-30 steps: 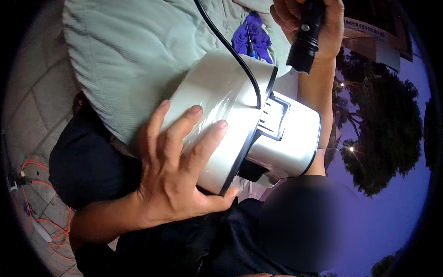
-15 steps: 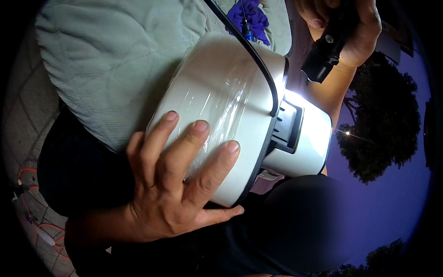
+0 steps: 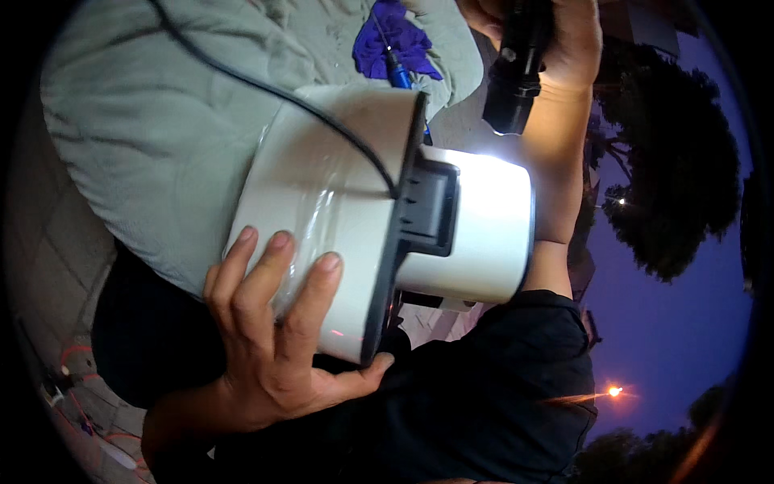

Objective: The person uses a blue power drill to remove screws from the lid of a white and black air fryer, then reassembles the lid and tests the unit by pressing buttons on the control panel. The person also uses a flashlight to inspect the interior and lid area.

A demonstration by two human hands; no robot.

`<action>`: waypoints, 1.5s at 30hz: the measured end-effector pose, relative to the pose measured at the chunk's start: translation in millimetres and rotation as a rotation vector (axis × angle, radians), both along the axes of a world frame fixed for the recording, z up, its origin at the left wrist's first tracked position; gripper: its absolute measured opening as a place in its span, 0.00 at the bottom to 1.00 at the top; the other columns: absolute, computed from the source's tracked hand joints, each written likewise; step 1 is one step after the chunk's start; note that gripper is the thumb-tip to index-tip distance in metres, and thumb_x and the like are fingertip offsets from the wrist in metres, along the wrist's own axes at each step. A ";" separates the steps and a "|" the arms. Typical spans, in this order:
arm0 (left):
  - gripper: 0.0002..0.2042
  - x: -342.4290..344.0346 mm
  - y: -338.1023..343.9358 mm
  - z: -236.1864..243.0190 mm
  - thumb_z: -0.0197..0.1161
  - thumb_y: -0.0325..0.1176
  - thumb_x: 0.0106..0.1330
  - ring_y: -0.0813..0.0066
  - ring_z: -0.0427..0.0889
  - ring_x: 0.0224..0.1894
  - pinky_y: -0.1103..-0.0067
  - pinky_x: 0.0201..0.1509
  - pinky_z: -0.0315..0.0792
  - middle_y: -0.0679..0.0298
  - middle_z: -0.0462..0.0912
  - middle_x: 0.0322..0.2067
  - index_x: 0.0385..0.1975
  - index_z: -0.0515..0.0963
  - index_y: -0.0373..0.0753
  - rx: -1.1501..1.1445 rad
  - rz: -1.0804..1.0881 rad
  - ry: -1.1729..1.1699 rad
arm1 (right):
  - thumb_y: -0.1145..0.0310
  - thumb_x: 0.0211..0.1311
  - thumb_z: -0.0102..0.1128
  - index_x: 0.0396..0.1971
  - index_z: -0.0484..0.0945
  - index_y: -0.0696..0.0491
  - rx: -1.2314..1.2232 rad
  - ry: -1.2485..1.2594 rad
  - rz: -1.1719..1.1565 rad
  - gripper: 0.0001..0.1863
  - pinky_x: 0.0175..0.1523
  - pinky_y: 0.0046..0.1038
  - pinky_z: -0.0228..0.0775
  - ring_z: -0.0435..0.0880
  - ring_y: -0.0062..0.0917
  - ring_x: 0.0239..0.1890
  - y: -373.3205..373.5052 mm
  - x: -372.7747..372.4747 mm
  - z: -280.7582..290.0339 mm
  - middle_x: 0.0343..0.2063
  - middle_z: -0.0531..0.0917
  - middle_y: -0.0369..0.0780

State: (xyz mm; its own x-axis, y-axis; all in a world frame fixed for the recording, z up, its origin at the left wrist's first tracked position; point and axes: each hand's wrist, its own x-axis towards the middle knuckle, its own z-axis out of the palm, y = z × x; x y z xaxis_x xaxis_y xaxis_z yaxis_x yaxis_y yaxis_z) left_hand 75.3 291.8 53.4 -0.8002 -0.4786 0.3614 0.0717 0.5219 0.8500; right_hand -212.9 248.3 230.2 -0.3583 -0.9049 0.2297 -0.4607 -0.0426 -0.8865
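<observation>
A white appliance housing (image 3: 355, 234) with rounded edges, a black seam and clear film partly over it lies tilted against a pale cushion. A narrower white section (image 3: 488, 218) with a dark recessed panel (image 3: 429, 208) juts from its right side. A black cable (image 3: 282, 95) enters near the seam. My left hand (image 3: 270, 331) grips the housing's lower end, fingers spread over the film and thumb at the black edge. My right hand (image 3: 574, 40), above the narrower section, is closed round a black flashlight (image 3: 516, 77). Its beam lights that section brightly.
A pale green padded cushion (image 3: 145, 137) spreads under the appliance. On it are a purple cloth (image 3: 411, 47) and a blue-handled tool (image 3: 398, 75) with a thin shaft. Orange cord (image 3: 79, 350) lies on paving at the lower left. Dark trees (image 3: 661, 169) stand against dusk sky.
The appliance now appears further left and turned slightly, with my left hand still on it. The flashlight has shifted left in the view too. More of my right forearm and black sleeve shows.
</observation>
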 end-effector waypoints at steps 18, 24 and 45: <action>0.54 -14.9 -17.7 -8.6 0.80 0.57 0.52 0.39 0.66 0.73 0.50 0.79 0.61 0.41 0.66 0.68 0.74 0.68 0.27 -0.094 0.051 0.005 | 0.47 0.81 0.62 0.28 0.84 0.49 0.102 0.132 -0.162 0.23 0.34 0.22 0.63 0.72 0.12 0.26 40.4 -70.8 28.0 0.24 0.78 0.27; 0.52 -17.5 -23.1 -19.4 0.80 0.56 0.53 0.43 0.68 0.72 0.56 0.79 0.62 0.40 0.68 0.67 0.73 0.69 0.27 -0.029 0.094 0.050 | 0.41 0.81 0.58 0.31 0.84 0.49 -0.166 0.136 -0.013 0.27 0.31 0.21 0.62 0.72 0.13 0.24 55.6 -36.9 38.8 0.23 0.78 0.29; 0.51 -29.6 -47.6 -32.2 0.74 0.62 0.57 0.55 0.71 0.70 0.61 0.79 0.62 0.51 0.71 0.61 0.76 0.69 0.33 0.349 0.130 -0.003 | 0.32 0.75 0.61 0.51 0.83 0.64 -0.428 0.621 -0.199 0.41 0.52 0.28 0.74 0.83 0.29 0.40 203.1 -19.8 35.7 0.38 0.82 0.44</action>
